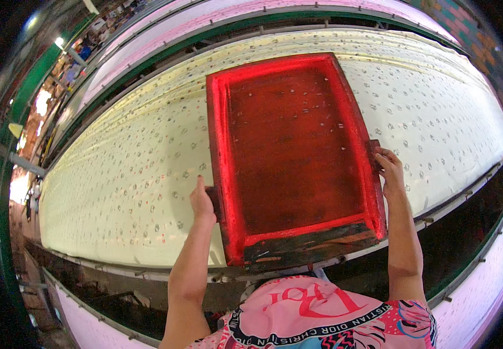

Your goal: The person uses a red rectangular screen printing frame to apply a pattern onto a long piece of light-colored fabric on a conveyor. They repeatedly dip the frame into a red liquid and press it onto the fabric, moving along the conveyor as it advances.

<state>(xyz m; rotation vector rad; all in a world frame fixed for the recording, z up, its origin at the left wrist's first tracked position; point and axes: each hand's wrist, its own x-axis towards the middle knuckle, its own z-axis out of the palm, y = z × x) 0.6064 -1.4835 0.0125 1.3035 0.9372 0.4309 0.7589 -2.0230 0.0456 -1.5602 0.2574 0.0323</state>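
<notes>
A red rectangular screen frame [295, 148], with a dark strip along its near end, is held over pale yellow fabric [120, 198] printed with small dark and red motifs. My left hand [204, 203] grips a dark handle on the frame's left side, thumb pointing up. On the right side, a bit higher, my right hand [390, 168] has its fingers wrapped on another dark handle. Whether the frame rests on the fabric or hangs just above it, I cannot tell.
Long printing tables with pink-white fabric run beyond [141, 36] and behind me [484, 270], separated by dark gaps and railings. The near table edge [438, 215] passes just in front of my body. Green beams, a metal pipe [24, 163] and clutter stand at the left.
</notes>
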